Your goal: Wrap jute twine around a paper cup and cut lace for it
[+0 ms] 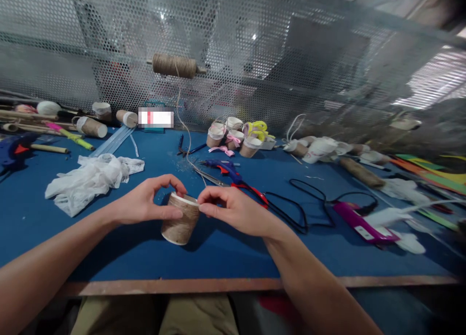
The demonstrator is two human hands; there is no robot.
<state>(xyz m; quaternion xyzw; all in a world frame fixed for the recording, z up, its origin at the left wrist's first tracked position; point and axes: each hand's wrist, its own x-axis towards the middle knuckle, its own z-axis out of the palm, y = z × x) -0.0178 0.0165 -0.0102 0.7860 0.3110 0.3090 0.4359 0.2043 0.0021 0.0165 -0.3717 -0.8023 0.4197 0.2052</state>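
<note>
A paper cup wrapped in brown twine is tilted just above the front of the blue table. My left hand grips it, thumb on the outside and fingers over the white rim. At the rim's right side, my right hand is closed in a pinch. A strand of twine hangs from the spool and runs down to these fingers, where its end is hidden. Just behind the right hand lie scissors with red handles and a blue glue gun.
White lace lies at left. Several finished small cups with ribbon stand at the back. A purple power strip and black cable lie at right. A perforated metal screen rises behind the table.
</note>
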